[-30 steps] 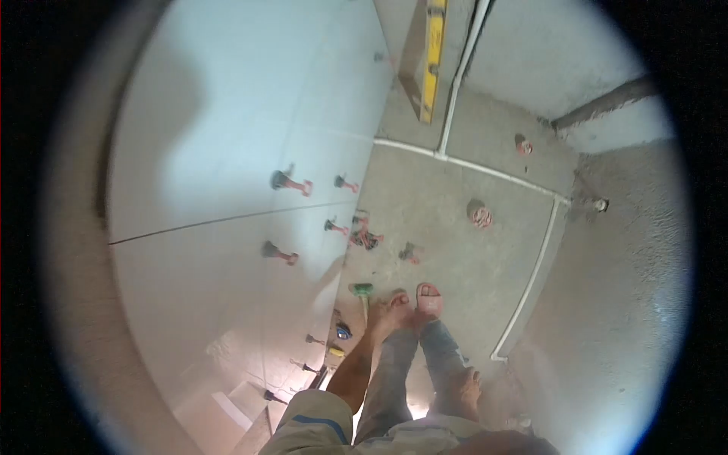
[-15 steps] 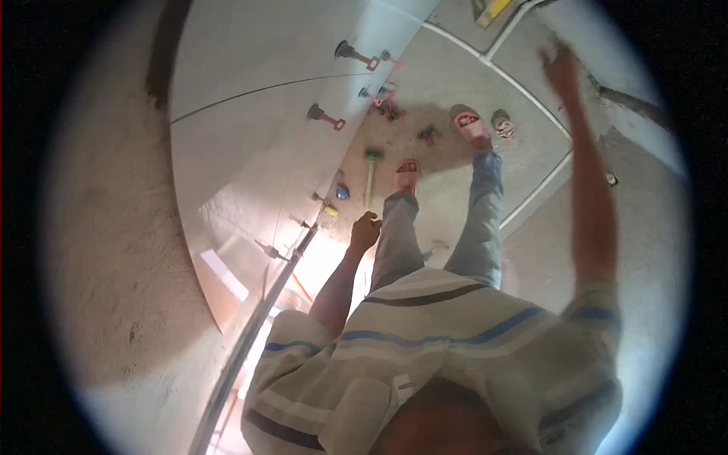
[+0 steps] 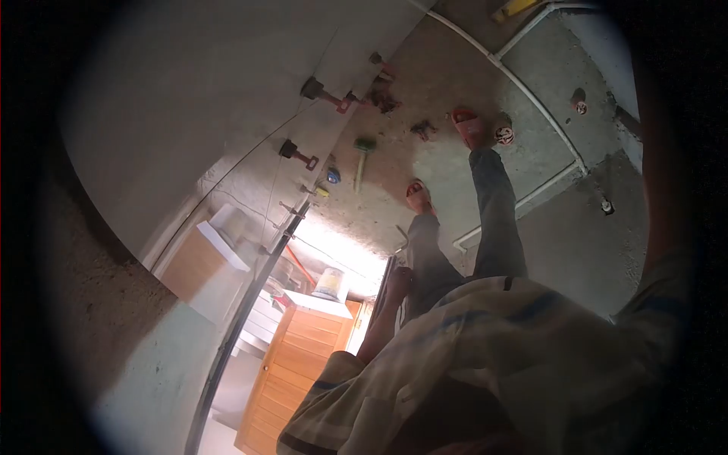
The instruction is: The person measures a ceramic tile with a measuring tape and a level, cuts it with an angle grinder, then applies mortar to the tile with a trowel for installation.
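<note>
My left hand [image 3: 400, 282] hangs low beside my left leg, close to a dark upright edge at the bright opening. It is dark and blurred, so its fingers do not show clearly, and I make out no object in it. My right arm [image 3: 656, 167] is raised along the far right edge; its hand is outside the picture. On the floor ahead lies a mallet [image 3: 362, 155] with a green head and pale handle. Black round pads with red handles [image 3: 302, 154] are fixed to the large smooth wall panel [image 3: 197, 98] at left.
White pipes [image 3: 527, 86] run across the floor at right. Near my red slippers [image 3: 469, 129] are a round pipe end [image 3: 504, 135] and dark red pieces [image 3: 425, 130]. A small blue item [image 3: 334, 176] lies by the wall. Through the opening stands a wooden door [image 3: 303, 356].
The view has swung, showing more of the opening and wooden door. My left hand has dropped closer to my leg; my right arm has moved outward, taking its hand out of view.
</note>
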The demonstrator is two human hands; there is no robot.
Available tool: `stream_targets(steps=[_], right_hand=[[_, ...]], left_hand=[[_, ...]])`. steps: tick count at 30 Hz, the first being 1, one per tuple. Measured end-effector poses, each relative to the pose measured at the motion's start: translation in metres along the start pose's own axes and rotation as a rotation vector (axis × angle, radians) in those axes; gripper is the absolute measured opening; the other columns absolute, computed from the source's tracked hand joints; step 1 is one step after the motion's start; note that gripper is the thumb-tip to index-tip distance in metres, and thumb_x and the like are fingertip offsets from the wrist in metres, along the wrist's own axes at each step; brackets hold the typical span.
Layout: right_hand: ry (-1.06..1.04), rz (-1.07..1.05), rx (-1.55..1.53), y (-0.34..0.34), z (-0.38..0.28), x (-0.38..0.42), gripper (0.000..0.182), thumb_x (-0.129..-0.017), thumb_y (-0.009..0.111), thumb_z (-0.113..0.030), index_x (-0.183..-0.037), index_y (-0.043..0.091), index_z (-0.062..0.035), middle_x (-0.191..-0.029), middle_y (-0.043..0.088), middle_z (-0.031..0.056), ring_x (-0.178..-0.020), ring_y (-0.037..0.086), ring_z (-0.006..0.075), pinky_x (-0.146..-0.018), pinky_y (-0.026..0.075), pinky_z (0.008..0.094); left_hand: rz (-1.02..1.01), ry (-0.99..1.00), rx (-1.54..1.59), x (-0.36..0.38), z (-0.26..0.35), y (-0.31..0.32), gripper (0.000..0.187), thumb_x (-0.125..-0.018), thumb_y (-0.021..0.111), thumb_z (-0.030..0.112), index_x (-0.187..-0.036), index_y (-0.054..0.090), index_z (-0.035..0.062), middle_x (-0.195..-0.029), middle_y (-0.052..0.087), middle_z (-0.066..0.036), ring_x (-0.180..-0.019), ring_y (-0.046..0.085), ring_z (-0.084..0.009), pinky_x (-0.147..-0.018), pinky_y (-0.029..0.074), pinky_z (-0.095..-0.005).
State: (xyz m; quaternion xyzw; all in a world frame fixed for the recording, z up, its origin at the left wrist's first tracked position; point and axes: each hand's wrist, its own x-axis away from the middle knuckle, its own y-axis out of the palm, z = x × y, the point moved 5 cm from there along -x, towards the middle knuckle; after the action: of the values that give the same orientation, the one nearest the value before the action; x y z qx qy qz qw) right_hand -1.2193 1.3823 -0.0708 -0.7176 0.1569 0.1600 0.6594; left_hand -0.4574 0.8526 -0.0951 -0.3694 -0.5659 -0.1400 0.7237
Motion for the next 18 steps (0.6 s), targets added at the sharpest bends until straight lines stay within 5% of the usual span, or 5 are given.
stream_targets(steps=[4, 6, 12, 14, 18], right_hand=[[0.005, -0.158, 0.315, -0.005, -0.017, -0.004, 0.074, -0.08, 0.07, -0.024, -0.14, 0.034, 0.0001, -0.141, 0.037, 0.021, -0.13, 0.033, 0.042, -0.108, 0.028, 0.0513], [0.322, -0.339, 0.052, -0.031, -0.044, 0.013, 0.073, -0.079, 0.072, -0.025, -0.141, 0.037, -0.0118, -0.141, 0.039, 0.0191, -0.13, 0.034, 0.039, -0.109, 0.025, 0.0521], [-0.354, -0.087, -0.264, -0.037, -0.109, 0.133, 0.025, -0.092, 0.056, -0.02, -0.112, 0.058, -0.0045, -0.093, 0.054, 0.0221, -0.098, 0.053, 0.0418, -0.087, 0.042, 0.0479], [-0.027, -0.437, -0.407, -0.048, -0.131, 0.164, 0.033, -0.092, 0.053, -0.013, -0.12, 0.047, 0.0019, -0.11, 0.057, 0.0271, -0.105, 0.052, 0.0476, -0.089, 0.043, 0.0526], [-0.13, -0.472, -0.328, -0.108, -0.195, 0.198, 0.032, -0.089, 0.05, -0.003, -0.12, 0.049, -0.0005, -0.109, 0.058, 0.0243, -0.103, 0.054, 0.0437, -0.088, 0.043, 0.0513]], left_hand=[[-0.069, -0.358, 0.532, 0.026, 0.058, -0.022, 0.035, -0.088, 0.056, 0.027, -0.105, 0.064, -0.0025, -0.092, 0.066, -0.014, -0.081, 0.067, -0.0201, -0.068, 0.053, -0.0342], [-0.069, -0.331, 0.577, 0.025, 0.053, -0.01, 0.034, -0.088, 0.056, 0.026, -0.105, 0.065, -0.0022, -0.09, 0.067, -0.013, -0.077, 0.066, -0.0195, -0.067, 0.052, -0.0336], [-0.014, -0.234, 0.687, 0.039, 0.056, 0.008, 0.034, -0.089, 0.058, 0.025, -0.108, 0.064, -0.0018, -0.081, 0.068, -0.01, -0.068, 0.066, -0.0169, -0.062, 0.049, -0.0307], [0.004, -0.288, 0.723, 0.055, 0.053, 0.006, 0.033, -0.088, 0.059, 0.026, -0.105, 0.065, -0.0016, -0.08, 0.067, -0.01, -0.069, 0.066, -0.0168, -0.063, 0.05, -0.031], [0.07, -0.217, 0.877, 0.068, 0.011, 0.019, 0.035, -0.087, 0.06, 0.028, -0.106, 0.065, -0.0015, -0.083, 0.068, -0.011, -0.072, 0.067, -0.017, -0.066, 0.051, -0.0313]])
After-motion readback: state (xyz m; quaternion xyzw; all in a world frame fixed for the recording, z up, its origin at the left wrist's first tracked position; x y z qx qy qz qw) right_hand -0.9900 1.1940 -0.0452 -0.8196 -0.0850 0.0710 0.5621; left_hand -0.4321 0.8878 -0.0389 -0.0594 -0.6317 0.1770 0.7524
